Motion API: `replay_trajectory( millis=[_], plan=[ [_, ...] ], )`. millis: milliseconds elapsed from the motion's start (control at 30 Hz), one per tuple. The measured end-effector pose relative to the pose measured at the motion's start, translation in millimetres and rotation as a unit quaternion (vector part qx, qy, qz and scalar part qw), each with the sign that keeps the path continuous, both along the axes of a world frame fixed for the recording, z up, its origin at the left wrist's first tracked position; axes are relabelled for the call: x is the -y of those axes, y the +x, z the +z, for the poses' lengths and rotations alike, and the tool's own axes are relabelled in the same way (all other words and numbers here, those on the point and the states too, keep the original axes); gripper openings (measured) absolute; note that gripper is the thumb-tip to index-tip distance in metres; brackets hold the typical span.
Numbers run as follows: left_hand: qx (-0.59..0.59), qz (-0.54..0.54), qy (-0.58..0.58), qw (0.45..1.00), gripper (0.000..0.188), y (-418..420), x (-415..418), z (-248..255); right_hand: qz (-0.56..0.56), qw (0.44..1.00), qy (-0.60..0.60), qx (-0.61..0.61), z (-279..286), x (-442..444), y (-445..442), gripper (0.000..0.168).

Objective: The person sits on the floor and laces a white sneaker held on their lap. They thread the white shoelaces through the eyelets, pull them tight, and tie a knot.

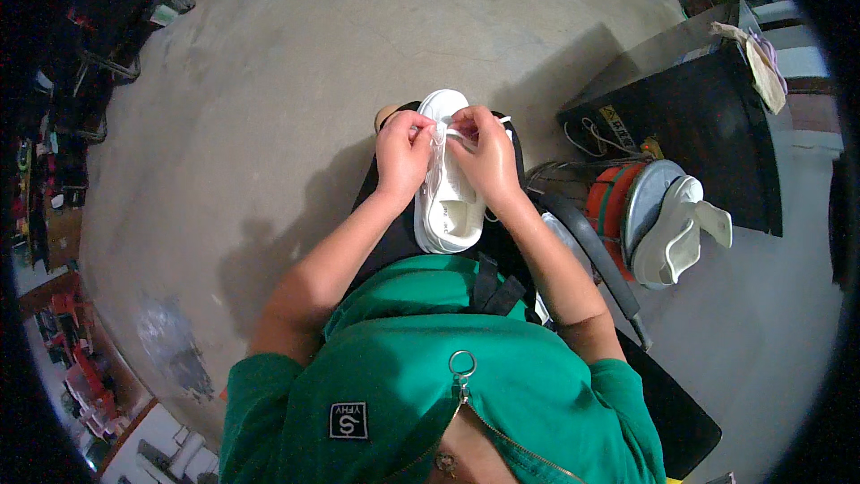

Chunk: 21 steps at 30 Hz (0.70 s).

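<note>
A white shoe (440, 215) lies on my lap, its toe pointing away from me and its opening towards me. At its left edge, near the front lace holes, my left hand (403, 154) pinches the white shoelace between thumb and fingers. My right hand (489, 158) is over the right side of the shoe, fingers curled on the white lace (457, 132), whose end sticks out past the knuckles. Part of the lacing is hidden by my fingers. A second white shoe (672, 242), with its tongue folded out, rests on a round metal lid to my right.
The metal lid (648, 195) tops an orange drum (608, 208). Behind it stands a large black box (699, 128) with cloths (766, 77) over its edge. A dark curved armrest (588, 245) is close to my right forearm. Cluttered shelves line the left, and clear plastic (168, 336) lies on the concrete floor.
</note>
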<state>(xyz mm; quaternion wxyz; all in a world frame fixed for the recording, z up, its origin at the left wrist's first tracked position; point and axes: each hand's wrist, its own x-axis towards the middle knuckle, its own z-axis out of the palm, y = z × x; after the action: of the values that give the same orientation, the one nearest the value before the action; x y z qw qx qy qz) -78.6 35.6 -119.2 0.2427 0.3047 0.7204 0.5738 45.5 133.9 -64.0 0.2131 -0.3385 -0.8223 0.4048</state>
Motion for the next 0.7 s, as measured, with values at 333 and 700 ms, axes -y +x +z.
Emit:
replay_trajectory(
  millis=[333, 700],
  plan=[
    [0.158, -0.002, 0.108, 0.982, 0.009, -8, 19, 46, -0.075, 0.995, -0.022, 0.057, -1, 28, 49, 0.059],
    [0.271, 0.11, 0.305, 0.906, 0.006, -196, 129, 132, -0.066, 0.997, -0.005, 0.048, 13, 32, 57, 0.05]
  ],
)
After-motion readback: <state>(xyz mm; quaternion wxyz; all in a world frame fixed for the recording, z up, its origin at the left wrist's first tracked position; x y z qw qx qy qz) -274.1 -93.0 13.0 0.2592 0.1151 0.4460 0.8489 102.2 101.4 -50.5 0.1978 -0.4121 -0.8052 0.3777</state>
